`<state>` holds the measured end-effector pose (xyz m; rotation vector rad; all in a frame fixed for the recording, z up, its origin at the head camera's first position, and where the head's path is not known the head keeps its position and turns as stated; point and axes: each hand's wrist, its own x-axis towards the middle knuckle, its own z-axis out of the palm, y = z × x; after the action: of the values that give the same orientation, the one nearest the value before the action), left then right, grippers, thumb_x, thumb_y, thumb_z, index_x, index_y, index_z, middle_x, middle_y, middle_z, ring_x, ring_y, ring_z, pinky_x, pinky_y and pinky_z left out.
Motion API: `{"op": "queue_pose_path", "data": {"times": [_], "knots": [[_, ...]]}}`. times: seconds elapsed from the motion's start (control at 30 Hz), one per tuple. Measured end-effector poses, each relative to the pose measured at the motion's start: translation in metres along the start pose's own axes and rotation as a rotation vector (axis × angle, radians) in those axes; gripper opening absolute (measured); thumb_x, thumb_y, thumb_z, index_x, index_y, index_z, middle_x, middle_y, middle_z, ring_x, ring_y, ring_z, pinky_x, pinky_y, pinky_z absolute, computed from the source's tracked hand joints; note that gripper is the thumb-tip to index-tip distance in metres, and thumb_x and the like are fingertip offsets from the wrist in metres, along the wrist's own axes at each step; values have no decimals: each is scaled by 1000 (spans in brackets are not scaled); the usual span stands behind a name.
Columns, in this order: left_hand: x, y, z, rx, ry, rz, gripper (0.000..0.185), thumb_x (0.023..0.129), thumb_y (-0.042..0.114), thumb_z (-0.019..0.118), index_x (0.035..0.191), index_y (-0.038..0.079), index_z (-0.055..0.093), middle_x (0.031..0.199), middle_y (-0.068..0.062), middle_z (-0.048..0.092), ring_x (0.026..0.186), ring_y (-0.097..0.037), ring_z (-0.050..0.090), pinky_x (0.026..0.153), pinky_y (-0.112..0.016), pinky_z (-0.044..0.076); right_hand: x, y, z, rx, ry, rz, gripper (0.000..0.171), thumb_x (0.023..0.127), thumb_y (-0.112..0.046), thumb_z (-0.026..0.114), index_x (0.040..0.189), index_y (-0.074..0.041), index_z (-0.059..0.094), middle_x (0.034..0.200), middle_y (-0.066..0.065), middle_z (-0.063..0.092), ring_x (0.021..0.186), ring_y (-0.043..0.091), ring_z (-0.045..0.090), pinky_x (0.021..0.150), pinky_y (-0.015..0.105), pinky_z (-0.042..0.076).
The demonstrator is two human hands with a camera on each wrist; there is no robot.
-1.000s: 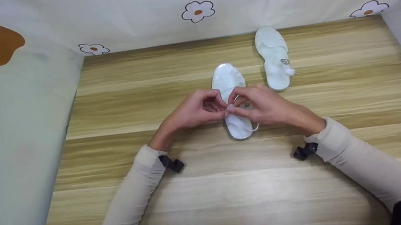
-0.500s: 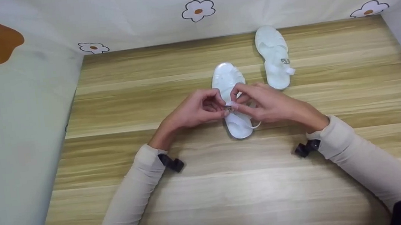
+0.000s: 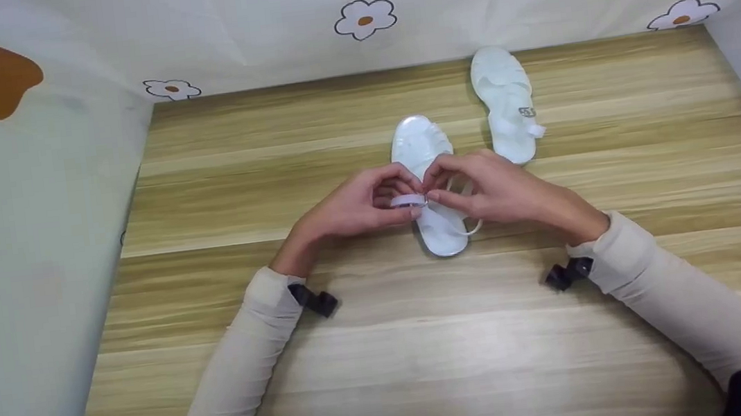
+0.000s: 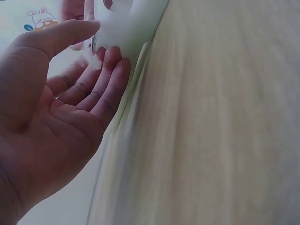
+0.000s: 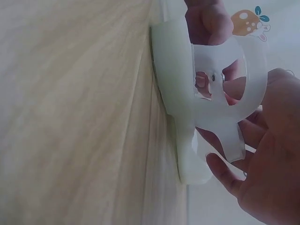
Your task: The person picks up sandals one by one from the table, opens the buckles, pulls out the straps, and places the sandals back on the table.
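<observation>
A white sandal (image 3: 413, 142) lies on the wooden surface in the middle of the head view, toe pointing away. Over its ankle opening both hands meet at a thin white strap (image 3: 404, 200). My left hand (image 3: 357, 201) holds the small metal buckle (image 4: 93, 43) between thumb and fingers. The strap's free end pokes out leftward through that hand's curled fingers. From the other side my right hand (image 3: 497, 188) pinches the strap close to the buckle, its thumb and index tips together. In the right wrist view the sandal's sole (image 5: 174, 65) rests flat, with curved white straps (image 5: 255, 75) rising from it.
A second white sandal (image 3: 500, 71) lies behind and to the right, against the patterned back wall sheet (image 3: 253, 33). Its metal buckle (image 3: 527, 112) shows at its right side. Pale walls enclose the wooden surface (image 3: 417, 370) at left and right.
The strap end, earlier at the right fingertips, now extends left through the buckle area into the left hand. The right fingers shifted slightly and regripped. Both sandals stay in place.
</observation>
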<state>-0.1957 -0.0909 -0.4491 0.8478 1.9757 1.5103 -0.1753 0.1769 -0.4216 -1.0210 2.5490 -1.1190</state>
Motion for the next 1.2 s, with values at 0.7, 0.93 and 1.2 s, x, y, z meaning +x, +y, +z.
{"op": "queue_pose_path", "data": {"times": [0.7, 0.93, 1.2], "knots": [[1, 11, 5, 209, 106, 96, 19, 95, 25, 86, 110, 15, 79, 102, 3, 77, 93, -10, 72, 83, -29, 61, -2, -2, -7, -96, -28, 28, 16, 103, -30, 76, 110, -17, 83, 102, -6, 82, 90, 12, 72, 84, 42, 61], [1, 14, 7, 305, 142, 132, 20, 94, 28, 87, 111, 17, 84, 104, 4, 80, 93, -8, 70, 86, -30, 64, -3, -2, -8, -119, -1, -5, 14, 101, -31, 79, 104, -18, 84, 95, -9, 82, 87, 11, 72, 81, 43, 60], [2, 14, 8, 344, 155, 123, 15, 94, 21, 85, 108, 17, 84, 103, 5, 82, 92, -7, 72, 85, -28, 65, -4, -3, -8, -83, -13, 13, 15, 99, -31, 82, 104, -17, 79, 99, -7, 82, 95, 12, 74, 88, 43, 59]]}}
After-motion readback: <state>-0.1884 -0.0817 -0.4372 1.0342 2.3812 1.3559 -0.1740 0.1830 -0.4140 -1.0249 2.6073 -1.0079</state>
